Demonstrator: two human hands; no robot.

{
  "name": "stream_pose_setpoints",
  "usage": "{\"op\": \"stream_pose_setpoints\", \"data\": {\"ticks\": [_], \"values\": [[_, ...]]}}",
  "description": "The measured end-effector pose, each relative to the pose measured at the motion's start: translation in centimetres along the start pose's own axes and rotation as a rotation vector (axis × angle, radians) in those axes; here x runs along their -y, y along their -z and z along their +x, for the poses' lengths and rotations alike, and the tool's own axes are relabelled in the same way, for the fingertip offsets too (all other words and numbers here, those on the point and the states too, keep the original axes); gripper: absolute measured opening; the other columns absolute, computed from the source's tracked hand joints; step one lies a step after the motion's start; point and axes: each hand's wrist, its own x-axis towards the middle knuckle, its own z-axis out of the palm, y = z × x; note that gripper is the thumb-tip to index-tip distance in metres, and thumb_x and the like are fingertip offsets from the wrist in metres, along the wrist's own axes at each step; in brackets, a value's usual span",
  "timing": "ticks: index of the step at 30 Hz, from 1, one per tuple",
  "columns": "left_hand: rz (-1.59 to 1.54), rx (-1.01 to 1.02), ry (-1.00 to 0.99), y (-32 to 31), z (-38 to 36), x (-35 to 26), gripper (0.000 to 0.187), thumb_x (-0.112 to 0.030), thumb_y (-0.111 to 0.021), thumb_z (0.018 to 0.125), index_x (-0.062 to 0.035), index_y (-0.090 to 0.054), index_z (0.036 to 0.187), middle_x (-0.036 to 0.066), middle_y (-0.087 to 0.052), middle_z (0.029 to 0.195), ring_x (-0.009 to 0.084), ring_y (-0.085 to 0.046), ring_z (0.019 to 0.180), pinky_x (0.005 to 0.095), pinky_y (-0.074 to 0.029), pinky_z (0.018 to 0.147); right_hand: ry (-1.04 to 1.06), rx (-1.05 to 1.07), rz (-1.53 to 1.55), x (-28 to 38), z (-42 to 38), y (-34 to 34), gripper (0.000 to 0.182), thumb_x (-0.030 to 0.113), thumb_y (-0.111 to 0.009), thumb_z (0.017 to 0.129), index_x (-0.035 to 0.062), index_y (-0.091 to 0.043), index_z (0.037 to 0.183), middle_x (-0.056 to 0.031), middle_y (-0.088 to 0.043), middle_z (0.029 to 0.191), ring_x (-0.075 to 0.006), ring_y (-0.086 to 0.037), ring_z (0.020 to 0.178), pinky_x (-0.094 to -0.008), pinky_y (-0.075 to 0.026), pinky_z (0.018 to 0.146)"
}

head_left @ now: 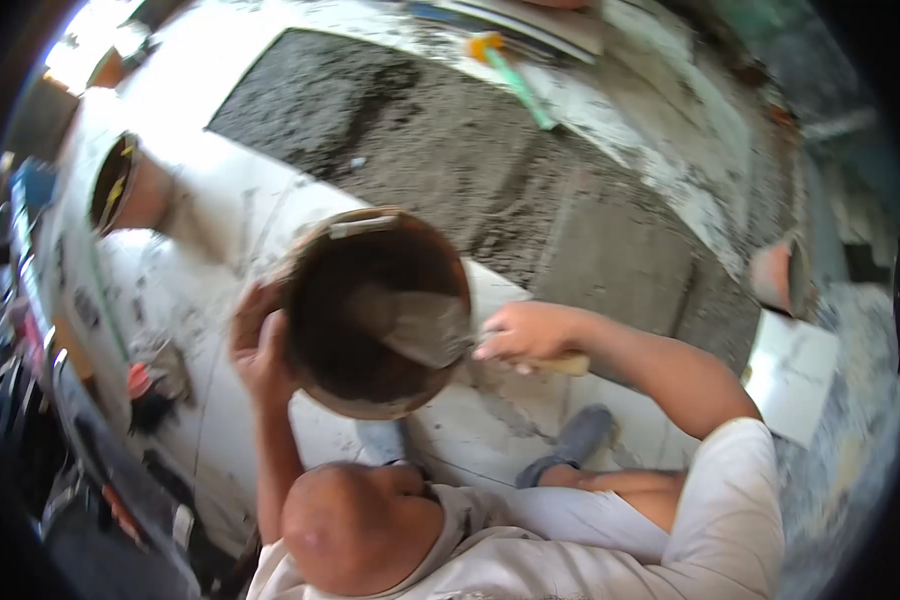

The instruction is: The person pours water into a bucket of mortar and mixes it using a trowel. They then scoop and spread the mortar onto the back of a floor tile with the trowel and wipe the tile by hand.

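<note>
Gripping the near-left rim of a round, dark brown metal pan, the left hand is tilting it above the white tiled floor. Right hand is clenching a wooden-handled steel trowel, its grey, mortar-smeared blade lying inside the pan.

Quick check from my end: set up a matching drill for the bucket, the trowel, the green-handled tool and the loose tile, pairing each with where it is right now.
Things:
1. bucket
2. trowel
3. green-handled tool
4. loose tile

Places:
A. at the far edge of the grey mortar bed
B. blade inside the bucket, handle in the right hand
C. at the right, beside the mortar
D. gripped at the rim by the left hand

Pairs: 1-D, 2-B, 3-A, 4-C
</note>
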Motion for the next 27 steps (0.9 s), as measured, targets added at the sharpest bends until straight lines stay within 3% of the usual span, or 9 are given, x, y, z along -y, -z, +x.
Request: {"op": "stream_pose_setpoints", "data": {"ticks": [3, 6, 12, 18, 20, 22, 24, 26, 27], "values": [[-0.033, 0.136, -0.010, -0.3, 0.0, -0.4, 0.041, 0.005, -0.056, 0.088, 0.0042, -0.048, 0.128, 0.017, -0.059, 0.123, 0.0223, -0.054, 0.118, 0.0341, -0.039, 0.103, -0.069, -0.056, 0.131, 0.6, 0.6, 2.1, 0.032, 0.031, -0.061, 0.090, -0.0005, -0.057, 0.083, -0.0044, -0.056, 0.067, -0.0125, -0.056, 0.053, -0.0269, -0.047, 0.050], [-0.033, 0.204, 0.006, -1.2, 0.2, -0.6, 0.041, 0.006, -0.056, 0.088, 0.0044, -0.047, 0.128, 0.017, -0.059, 0.123, 0.0225, -0.054, 0.119, 0.0334, -0.039, 0.104, -0.052, -0.169, -0.028, 3.9, -0.5, 3.6, 0.028, 0.026, -0.060, 0.088, 0.0002, -0.057, 0.078, -0.0034, -0.057, 0.063, -0.0116, -0.056, 0.053, -0.0291, -0.046, 0.050], [0.028, 0.147, 0.014, -1.1, 1.1, -0.5, 0.042, 0.002, -0.057, 0.089, 0.0061, -0.046, 0.129, 0.017, -0.059, 0.123, 0.0211, -0.055, 0.117, 0.0323, -0.039, 0.102, 0.079, -0.248, -0.145, 2.9, -4.5, 2.3, 0.033, 0.029, -0.063, 0.083, -0.0024, -0.055, 0.077, -0.0093, -0.055, 0.063, -0.0166, -0.057, 0.055, -0.0343, -0.046, 0.055], [0.189, 0.087, -0.006, 4.9, 4.0, 1.7, 0.040, -0.003, -0.053, 0.092, 0.0044, -0.047, 0.130, 0.015, -0.057, 0.126, 0.0215, -0.053, 0.118, 0.0345, -0.040, 0.102, 0.054, -0.401, -0.117, -3.6, -11.3, 0.4, 0.032, 0.029, -0.063, 0.082, -0.0020, -0.058, 0.086, -0.0192, -0.060, 0.072, -0.0353, -0.057, 0.065, -0.0400, -0.046, 0.062], [0.001, 0.032, 0.110, 7.7, 5.0, 2.8, 0.041, -0.008, -0.051, 0.094, 0.0039, -0.044, 0.133, 0.015, -0.053, 0.131, 0.0214, -0.051, 0.120, 0.0351, -0.040, 0.103, 0.156, -0.817, -0.274, -8.9, -14.8, -0.1, 0.030, 0.028, -0.062, 0.082, -0.0014, -0.059, 0.088, -0.0214, -0.060, 0.076, -0.0401, -0.058, 0.071, -0.0419, -0.047, 0.064], [0.089, 0.008, 0.067, 9.6, 5.3, 3.7, 0.043, -0.011, -0.050, 0.095, 0.0023, -0.041, 0.135, 0.015, -0.050, 0.134, 0.0213, -0.050, 0.122, 0.0354, -0.040, 0.104, 0.110, -0.964, -0.364, -12.1, -15.7, 0.0, 0.030, 0.026, -0.063, 0.082, -0.0008, -0.058, 0.094, -0.0217, -0.061, 0.080, -0.0418, -0.060, 0.075, -0.0442, -0.048, 0.065], [0.188, 0.067, -0.005, 13.0, 5.8, 5.7, 0.043, -0.012, -0.050, 0.096, 0.0018, -0.040, 0.136, 0.014, -0.050, 0.135, 0.0212, -0.049, 0.122, 0.0353, -0.039, 0.104, 0.063, -1.350, -0.403, -14.8, -15.4, 0.4, 0.032, 0.027, -0.064, 0.083, -0.0003, -0.055, 0.096, -0.0216, -0.060, 0.084, -0.0429, -0.060, 0.076, -0.0467, -0.047, 0.065], [0.290, 0.123, -0.079, 13.4, 5.5, 6.2, 0.044, -0.013, -0.049, 0.096, 0.0013, -0.039, 0.136, 0.014, -0.049, 0.135, 0.0211, -0.049, 0.122, 0.0352, -0.039, 0.104, 0.040, -1.425, -0.465, -18.4, -13.1, 1.8, 0.029, 0.027, -0.062, 0.085, 0.0008, -0.052, 0.094, -0.0220, -0.061, 0.086, -0.0430, -0.061, 0.077, -0.0481, -0.048, 0.065], [0.134, 0.048, 0.037, 12.8, 5.4, 5.8, 0.044, -0.013, -0.049, 0.097, 0.0010, -0.038, 0.137, 0.013, -0.048, 0.136, 0.0212, -0.049, 0.122, 0.0355, -0.040, 0.104, -0.102, -1.471, -0.466, -20.3, -11.2, 3.1, 0.028, 0.026, -0.060, 0.086, 0.0009, -0.052, 0.094, -0.0223, -0.061, 0.087, -0.0426, -0.061, 0.078, -0.0485, -0.049, 0.067]]}}
